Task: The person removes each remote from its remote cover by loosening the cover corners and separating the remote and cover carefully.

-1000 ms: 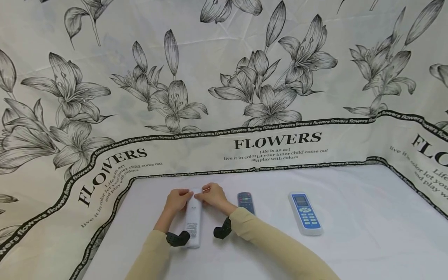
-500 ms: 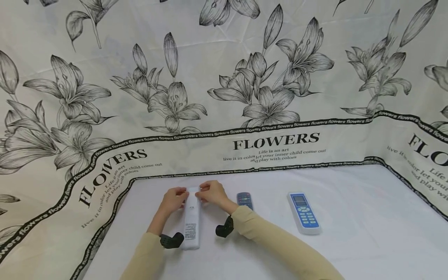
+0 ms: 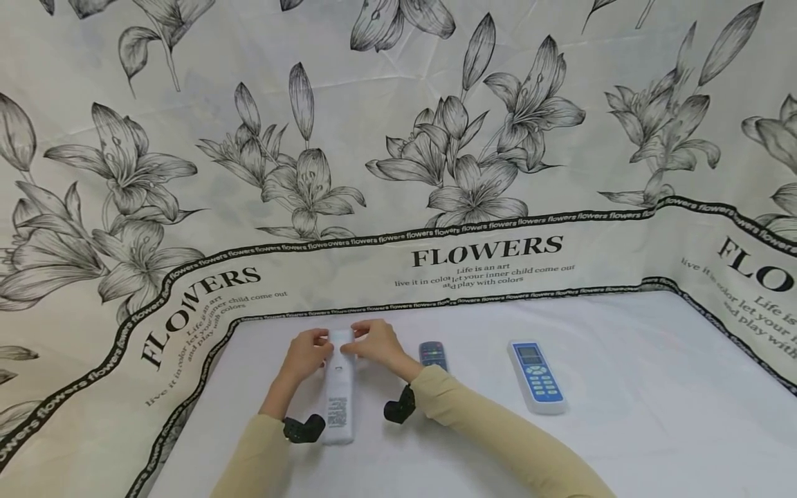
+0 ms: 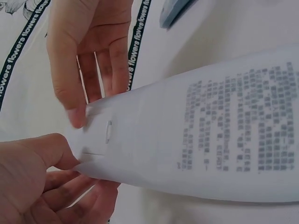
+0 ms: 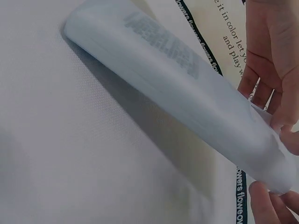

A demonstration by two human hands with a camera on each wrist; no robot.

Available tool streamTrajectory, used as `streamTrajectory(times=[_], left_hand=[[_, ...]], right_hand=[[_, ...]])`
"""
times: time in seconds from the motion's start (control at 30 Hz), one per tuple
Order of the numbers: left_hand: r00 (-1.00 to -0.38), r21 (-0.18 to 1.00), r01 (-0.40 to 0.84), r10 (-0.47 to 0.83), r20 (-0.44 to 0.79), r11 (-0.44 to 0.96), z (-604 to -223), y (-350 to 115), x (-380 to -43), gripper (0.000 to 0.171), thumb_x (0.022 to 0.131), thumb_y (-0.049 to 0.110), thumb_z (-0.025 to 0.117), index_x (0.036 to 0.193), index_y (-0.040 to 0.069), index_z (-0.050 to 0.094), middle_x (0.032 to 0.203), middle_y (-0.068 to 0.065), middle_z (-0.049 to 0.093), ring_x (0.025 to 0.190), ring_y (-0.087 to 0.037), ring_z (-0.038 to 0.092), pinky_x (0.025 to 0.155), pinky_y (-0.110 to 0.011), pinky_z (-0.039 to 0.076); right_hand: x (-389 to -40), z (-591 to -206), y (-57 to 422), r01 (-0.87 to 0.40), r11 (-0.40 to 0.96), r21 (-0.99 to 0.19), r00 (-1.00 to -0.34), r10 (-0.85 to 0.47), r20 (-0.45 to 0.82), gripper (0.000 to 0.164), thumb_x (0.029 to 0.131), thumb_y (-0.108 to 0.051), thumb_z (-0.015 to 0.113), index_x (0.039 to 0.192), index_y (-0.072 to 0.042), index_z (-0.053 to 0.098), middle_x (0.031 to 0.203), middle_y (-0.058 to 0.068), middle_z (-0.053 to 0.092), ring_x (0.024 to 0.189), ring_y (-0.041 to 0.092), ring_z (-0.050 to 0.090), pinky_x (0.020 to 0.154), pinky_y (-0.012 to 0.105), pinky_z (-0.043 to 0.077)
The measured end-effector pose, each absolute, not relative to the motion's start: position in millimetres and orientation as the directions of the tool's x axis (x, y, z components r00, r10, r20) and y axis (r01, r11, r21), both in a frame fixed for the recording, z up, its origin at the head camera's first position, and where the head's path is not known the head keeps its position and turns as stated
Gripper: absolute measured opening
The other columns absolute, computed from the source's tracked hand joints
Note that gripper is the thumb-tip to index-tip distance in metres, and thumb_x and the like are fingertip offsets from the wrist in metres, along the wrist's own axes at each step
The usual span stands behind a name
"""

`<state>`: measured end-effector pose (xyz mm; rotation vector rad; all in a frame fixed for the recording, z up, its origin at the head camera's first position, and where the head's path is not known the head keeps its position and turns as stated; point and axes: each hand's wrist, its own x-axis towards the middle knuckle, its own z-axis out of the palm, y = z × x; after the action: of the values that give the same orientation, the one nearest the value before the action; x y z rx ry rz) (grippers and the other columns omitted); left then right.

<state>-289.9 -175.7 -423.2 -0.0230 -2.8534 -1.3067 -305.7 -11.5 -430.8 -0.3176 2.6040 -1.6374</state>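
A white remote control [image 3: 338, 408] lies back up, its printed label facing me. My left hand [image 3: 305, 360] pinches the left side of its far end, and my right hand [image 3: 381, 346] pinches the right side. In the left wrist view, both thumbs press near a small latch on the battery cover [image 4: 96, 133] of the remote. Seen from the right wrist, the gripped end of the remote [image 5: 187, 93] is raised off the cloth while the other end stays low. The fingertips under it are partly hidden.
A small dark remote with coloured buttons [image 3: 432, 354] lies right of my right hand, partly covered by the forearm. Farther right is a white remote with a blue front [image 3: 538, 377]. A flower-printed cloth [image 3: 486, 270] rises behind the white tabletop [image 3: 623, 360].
My hands have drawn slightly apart at the remote's far end, the left one shifting left. The whole view has drifted a little. Both hands keep their grip on the white remote.
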Motion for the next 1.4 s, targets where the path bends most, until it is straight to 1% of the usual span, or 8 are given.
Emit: streamTrajectory(times=[0.27,0.47,0.63,0.93,1.03,1.2,1.3,1.4], left_hand=[[-0.997,0.755,0.056,0.0,0.074,0.653,-422,-174,-289,0.04,0.091,0.008,0.054,0.128,-0.009,0.054,0.107,-0.024,0.067,0.076,-0.02,0.065,0.061,-0.027,0.055],[-0.994,0.773,0.099,0.03,0.103,0.626,-425,-177,-282,0.043,0.092,0.008,0.056,0.132,-0.007,0.051,0.114,-0.025,0.065,0.093,-0.027,0.066,0.065,-0.029,0.057],[-0.993,0.773,0.117,0.061,0.102,0.623,-426,-177,-278,0.051,0.088,0.005,0.058,0.136,-0.007,0.047,0.121,-0.026,0.062,0.102,-0.032,0.065,0.07,-0.032,0.058],[-0.985,0.725,0.112,-0.022,0.173,0.68,-428,-170,-275,0.043,0.089,0.007,0.056,0.131,-0.004,0.054,0.114,-0.023,0.066,0.095,-0.028,0.067,0.074,-0.034,0.056],[-0.982,0.664,0.14,0.016,0.189,0.735,-428,-169,-272,0.042,0.094,0.008,0.052,0.134,-0.004,0.05,0.119,-0.022,0.064,0.101,-0.029,0.066,0.08,-0.036,0.056],[-0.954,0.43,0.249,0.143,0.263,0.868,-427,-170,-267,0.042,0.098,0.01,0.049,0.137,-0.006,0.046,0.123,-0.022,0.062,0.113,-0.033,0.061,0.094,-0.042,0.052],[-0.942,0.357,0.265,0.162,0.293,0.896,-425,-171,-268,0.042,0.096,0.008,0.052,0.135,-0.006,0.048,0.118,-0.021,0.064,0.109,-0.033,0.063,0.091,-0.043,0.052],[-0.942,0.351,0.251,0.145,0.302,0.902,-423,-170,-269,0.041,0.095,0.007,0.054,0.133,-0.005,0.051,0.116,-0.02,0.066,0.106,-0.032,0.064,0.089,-0.043,0.053]], right_hand=[[-305,-426,-11,-0.183,0.416,-0.891,-0.974,-0.203,0.105,0.05,0.075,-0.018,0.081,0.119,0.001,0.065,0.109,0.016,0.069,0.072,0.017,0.07,0.061,0.024,0.056],[-304,-429,-5,-0.234,0.383,-0.894,-0.958,-0.248,0.145,0.043,0.082,-0.013,0.073,0.12,0.002,0.064,0.107,0.018,0.07,0.076,0.02,0.07,0.061,0.024,0.056],[-303,-430,-1,-0.264,0.374,-0.889,-0.946,-0.278,0.165,0.044,0.08,-0.01,0.07,0.122,0.002,0.063,0.107,0.018,0.07,0.077,0.022,0.071,0.061,0.024,0.056],[-299,-429,-1,-0.362,0.429,-0.828,-0.924,-0.286,0.255,0.043,0.078,-0.005,0.07,0.12,0.002,0.064,0.107,0.016,0.07,0.085,0.023,0.071,0.062,0.021,0.055],[-297,-427,-2,-0.377,0.468,-0.8,-0.922,-0.276,0.273,0.041,0.08,-0.006,0.068,0.12,0.002,0.064,0.106,0.015,0.07,0.084,0.022,0.071,0.061,0.02,0.054],[-294,-425,-2,-0.425,0.524,-0.738,-0.904,-0.285,0.319,0.037,0.084,-0.008,0.066,0.119,0.002,0.064,0.106,0.015,0.07,0.081,0.019,0.069,0.059,0.017,0.052],[-293,-424,-2,-0.47,0.561,-0.681,-0.883,-0.31,0.353,0.037,0.085,-0.008,0.064,0.12,0.002,0.064,0.107,0.015,0.069,0.08,0.018,0.068,0.06,0.016,0.051],[-292,-424,-3,-0.53,0.613,-0.586,-0.847,-0.343,0.407,0.034,0.086,-0.008,0.063,0.119,0.003,0.064,0.106,0.014,0.07,0.08,0.017,0.069,0.063,0.017,0.052]])
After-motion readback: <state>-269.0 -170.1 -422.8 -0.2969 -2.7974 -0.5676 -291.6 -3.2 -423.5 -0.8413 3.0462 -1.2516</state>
